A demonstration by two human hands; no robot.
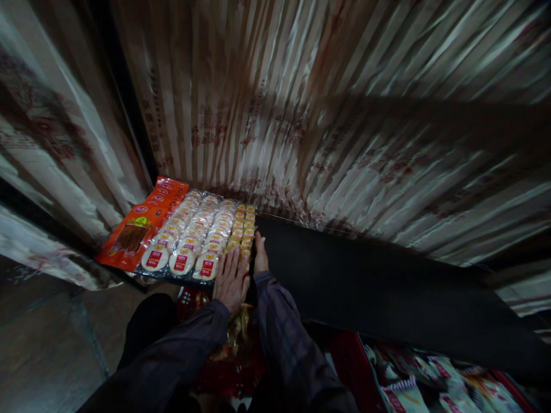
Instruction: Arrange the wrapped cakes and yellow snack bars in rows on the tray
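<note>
Small gold-wrapped packets [244, 222] stand in a narrow double row on a black shelf. My left hand [231, 282] lies over their near end, fingers stretched out and the palm down. Against the right side of the same row rests my right hand [260, 256], its fingers extended upright along the packets; part of it is turned away from view. Left of the gold packets are rows of round white cakes [181, 261] in clear wrappers with red labels. An orange snack bag [136, 229] lies at the shelf's left end.
The black shelf [344, 269] stretches to the right. Pleated, printed curtains [275, 115] hang behind it, with a dark post at left. Below are a red crate [228, 367] with wrapped goods and a bin of snack packs [447, 384]. Tiled floor [47, 338] shows at lower left.
</note>
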